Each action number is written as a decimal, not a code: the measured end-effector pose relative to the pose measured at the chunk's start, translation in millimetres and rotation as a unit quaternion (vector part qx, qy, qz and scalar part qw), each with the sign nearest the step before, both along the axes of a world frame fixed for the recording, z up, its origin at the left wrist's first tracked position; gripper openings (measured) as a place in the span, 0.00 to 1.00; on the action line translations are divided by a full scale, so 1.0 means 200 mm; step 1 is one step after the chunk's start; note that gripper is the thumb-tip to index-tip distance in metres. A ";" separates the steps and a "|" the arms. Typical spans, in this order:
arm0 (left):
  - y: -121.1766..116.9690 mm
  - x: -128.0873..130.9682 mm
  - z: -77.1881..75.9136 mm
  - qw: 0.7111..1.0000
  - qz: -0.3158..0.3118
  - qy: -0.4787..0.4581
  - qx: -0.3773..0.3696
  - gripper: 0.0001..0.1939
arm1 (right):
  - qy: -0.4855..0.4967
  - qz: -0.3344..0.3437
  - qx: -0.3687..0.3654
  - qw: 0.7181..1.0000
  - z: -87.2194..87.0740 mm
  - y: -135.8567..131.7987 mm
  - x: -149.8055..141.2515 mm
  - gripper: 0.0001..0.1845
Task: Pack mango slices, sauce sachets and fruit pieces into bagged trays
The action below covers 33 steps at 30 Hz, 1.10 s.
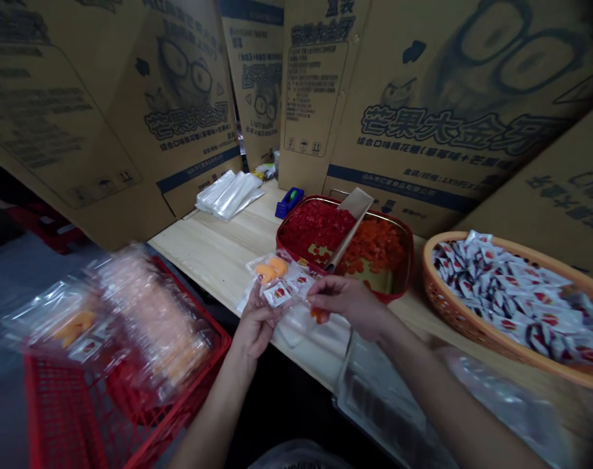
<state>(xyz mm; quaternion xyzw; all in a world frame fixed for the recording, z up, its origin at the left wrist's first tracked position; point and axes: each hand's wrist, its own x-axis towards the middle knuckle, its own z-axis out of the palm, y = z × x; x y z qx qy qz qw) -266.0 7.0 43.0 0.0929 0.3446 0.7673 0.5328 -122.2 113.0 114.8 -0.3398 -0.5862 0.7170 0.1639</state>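
My left hand (pixel 258 322) holds a clear plastic bag (pixel 290 277) at its lower left, thumb over its face. Inside the bag are orange-yellow pieces (pixel 271 268) and small white sachets (pixel 276 294) with a red print. My right hand (pixel 352 303) is closed in a pinch at the bag's right side. Small orange translucent pieces (pixel 317 316) show at its fingertips; whether they lie inside the bag's mouth I cannot tell. Beneath both hands, more clear plastic bags (pixel 328 335) lie at the table edge.
Behind the hands, a red tray (pixel 407 260) holds red and orange pieces split by a cardboard divider (pixel 351 225). An orange basket (pixel 435 286) of sachets stands right, a red crate (pixel 56 404) with filled bags left. Cardboard boxes (pixel 306 150), a blue tape dispenser (pixel 289 202) and flat bags (pixel 230 194) are behind.
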 end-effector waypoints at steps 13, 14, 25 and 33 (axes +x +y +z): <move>-0.02 -0.02 -0.01 1.000 0.000 -0.015 0.004 0.43 | 0.013 0.009 0.109 0.994 -0.09 -0.09 -0.09 0.07; -0.02 -0.02 -0.01 1.000 -0.001 -0.017 0.008 0.43 | 0.011 0.008 0.129 0.992 -0.08 -0.09 -0.08 0.06; -0.05 -0.04 -0.02 0.999 -0.020 -0.005 0.030 0.41 | -0.006 0.007 0.373 0.928 -0.09 -0.04 -0.03 0.08; -0.09 -0.06 0.01 1.000 -0.001 -0.007 0.013 0.41 | -0.372 -0.120 0.463 0.795 -0.21 0.38 0.16 0.07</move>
